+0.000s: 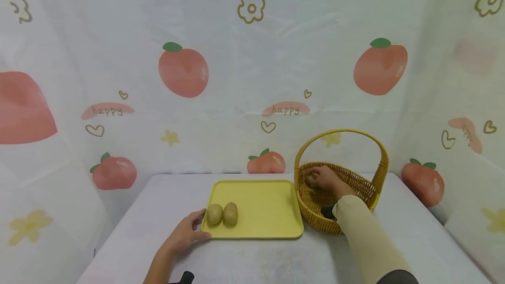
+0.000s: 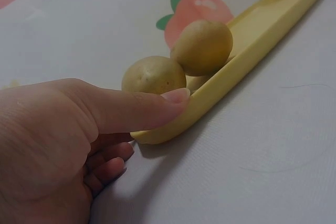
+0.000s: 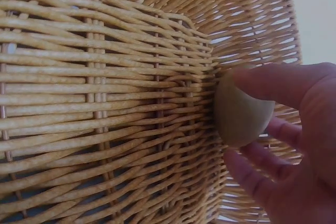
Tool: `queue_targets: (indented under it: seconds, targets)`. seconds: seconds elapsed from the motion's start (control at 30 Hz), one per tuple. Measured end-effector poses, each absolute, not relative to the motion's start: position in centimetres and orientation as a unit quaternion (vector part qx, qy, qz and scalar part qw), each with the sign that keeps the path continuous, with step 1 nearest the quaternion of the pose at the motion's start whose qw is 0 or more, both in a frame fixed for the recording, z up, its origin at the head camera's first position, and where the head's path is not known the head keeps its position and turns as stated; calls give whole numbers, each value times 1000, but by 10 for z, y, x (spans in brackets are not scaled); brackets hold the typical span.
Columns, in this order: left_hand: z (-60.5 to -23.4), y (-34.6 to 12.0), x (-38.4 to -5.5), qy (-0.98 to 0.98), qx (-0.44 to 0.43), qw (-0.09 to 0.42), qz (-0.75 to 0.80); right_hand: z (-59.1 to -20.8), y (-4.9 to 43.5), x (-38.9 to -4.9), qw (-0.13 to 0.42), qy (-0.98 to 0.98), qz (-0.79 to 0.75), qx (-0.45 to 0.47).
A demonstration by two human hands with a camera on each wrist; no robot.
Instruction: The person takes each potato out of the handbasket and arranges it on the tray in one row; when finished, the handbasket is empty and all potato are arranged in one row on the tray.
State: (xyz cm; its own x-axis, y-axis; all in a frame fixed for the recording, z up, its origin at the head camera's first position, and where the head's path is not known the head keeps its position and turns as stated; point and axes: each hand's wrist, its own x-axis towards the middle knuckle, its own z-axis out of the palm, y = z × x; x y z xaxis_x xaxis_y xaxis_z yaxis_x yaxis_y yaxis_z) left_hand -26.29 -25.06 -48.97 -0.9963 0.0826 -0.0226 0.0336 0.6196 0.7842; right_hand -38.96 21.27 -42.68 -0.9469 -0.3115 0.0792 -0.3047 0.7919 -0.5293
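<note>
Two potatoes, a left one (image 1: 215,214) and a right one (image 1: 230,214), lie side by side at the left end of a yellow tray (image 1: 264,209). My left hand (image 1: 185,232) grips the tray's near left corner; in the left wrist view its thumb (image 2: 168,103) lies along the rim, with other fingers curled below. Inside the wicker basket (image 1: 319,222), right of the tray, my right hand (image 1: 325,178) holds another potato (image 3: 241,111) between thumb and fingers. The right wrist view shows that potato against the woven wall, partly covered by the thumb.
The basket's tall handle (image 1: 341,130) arches over my right forearm. A small black object (image 1: 327,212) shows at the right wrist, within the basket. The white table (image 1: 173,192) ends at a patterned cloth backdrop (image 1: 221,139), with cloth at both sides too.
</note>
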Motion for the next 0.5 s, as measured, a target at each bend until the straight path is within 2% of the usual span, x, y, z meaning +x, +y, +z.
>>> queue_targets:
  seconds: [0.3, 0.5]
  targets:
    - [-491, -251, -263, 896, 35, 27, 442, -432, 209, -393, 51, 950, -261, -166]
    - [-490, -251, -263, 897, 34, 27, 441, -428, 209, -392, 59, 952, -252, -161]
